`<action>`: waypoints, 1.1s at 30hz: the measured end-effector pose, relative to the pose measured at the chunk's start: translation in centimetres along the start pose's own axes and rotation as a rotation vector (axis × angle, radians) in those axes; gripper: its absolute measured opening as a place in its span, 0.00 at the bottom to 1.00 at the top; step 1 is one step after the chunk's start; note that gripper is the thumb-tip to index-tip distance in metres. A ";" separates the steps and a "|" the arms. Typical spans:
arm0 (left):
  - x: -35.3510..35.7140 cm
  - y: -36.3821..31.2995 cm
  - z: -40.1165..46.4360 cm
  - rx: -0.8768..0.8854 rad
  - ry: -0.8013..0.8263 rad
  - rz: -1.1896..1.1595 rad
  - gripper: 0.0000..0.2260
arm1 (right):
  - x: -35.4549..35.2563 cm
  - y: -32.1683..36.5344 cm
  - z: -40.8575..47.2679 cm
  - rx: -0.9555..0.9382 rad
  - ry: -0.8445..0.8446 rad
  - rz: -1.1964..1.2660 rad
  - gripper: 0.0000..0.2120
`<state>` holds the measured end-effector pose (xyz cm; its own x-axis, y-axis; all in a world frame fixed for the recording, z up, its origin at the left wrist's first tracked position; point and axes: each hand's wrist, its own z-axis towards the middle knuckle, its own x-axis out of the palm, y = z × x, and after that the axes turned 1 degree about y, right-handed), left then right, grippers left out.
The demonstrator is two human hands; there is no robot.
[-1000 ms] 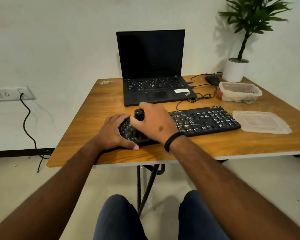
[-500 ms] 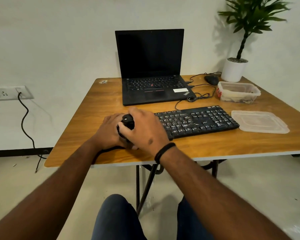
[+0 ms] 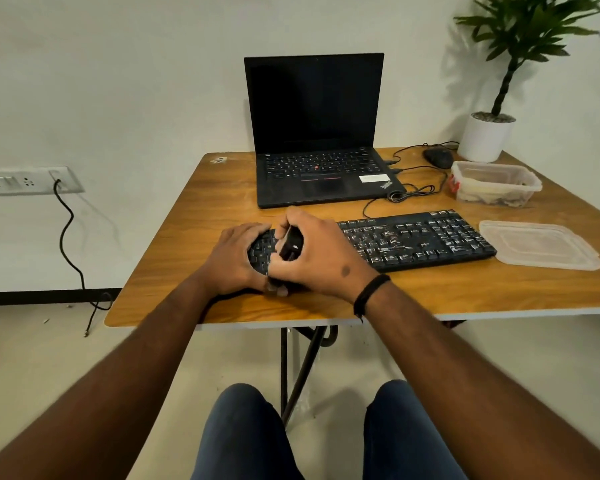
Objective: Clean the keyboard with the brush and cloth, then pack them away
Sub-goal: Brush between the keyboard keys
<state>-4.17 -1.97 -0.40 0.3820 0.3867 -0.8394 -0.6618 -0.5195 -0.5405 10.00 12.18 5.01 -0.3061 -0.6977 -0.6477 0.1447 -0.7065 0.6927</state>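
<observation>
A black keyboard (image 3: 413, 239) lies across the wooden table (image 3: 205, 199), its keys flecked with white marks. My left hand (image 3: 234, 259) rests over the keyboard's left end, fingers curved round its edge. My right hand (image 3: 321, 252) grips a black brush (image 3: 290, 245) and holds it down on the left keys, right beside the left hand. The brush's bristles are hidden under my fingers. A clear plastic container (image 3: 496, 183) at the back right holds a crumpled pale cloth. Its lid (image 3: 541, 244) lies flat to the right of the keyboard.
An open black laptop (image 3: 321, 161) stands behind the keyboard, with cables (image 3: 407, 194) coiled at its right. A black mouse (image 3: 438, 157) and a white potted plant (image 3: 487, 136) sit at the far right corner. A wall socket with a hanging cord (image 3: 66, 233) is at left.
My right hand with the brush has shifted left along the keyboard, from near its left-middle keys to the far left end beside my left hand.
</observation>
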 end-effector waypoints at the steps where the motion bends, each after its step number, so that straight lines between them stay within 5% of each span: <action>1: 0.0 0.0 0.0 0.000 -0.004 0.001 0.63 | 0.1 -0.1 0.6 0.000 -0.022 0.000 0.15; 5: 0.0 0.1 -0.2 -0.012 0.001 -0.014 0.62 | 0.0 -0.9 2.3 0.003 -0.107 -0.039 0.13; 10: 0.0 0.2 0.1 -0.003 0.004 0.002 0.60 | -1.8 0.0 2.6 -0.025 0.270 -0.051 0.10; 17: -0.2 -0.2 -0.4 0.006 -0.004 -0.013 0.68 | -1.4 -1.2 4.1 -0.046 -0.007 -0.172 0.11; 22: -0.1 -0.2 -0.5 0.009 -0.020 -0.007 0.68 | -3.5 -1.2 2.9 -0.017 0.277 -0.174 0.10; 28: -0.2 -0.3 -0.4 0.003 0.008 0.005 0.68 | -4.7 -3.1 2.3 0.039 -0.048 -0.209 0.12; 33: -0.2 -0.3 -0.4 0.002 0.005 -0.004 0.67 | -6.2 -2.6 1.2 0.034 0.236 -0.187 0.10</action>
<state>-3.73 -2.19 -0.11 0.3884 0.3850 -0.8372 -0.6615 -0.5161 -0.5441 10.36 18.44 7.63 -0.0972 -0.5670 -0.8179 0.0741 -0.8237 0.5622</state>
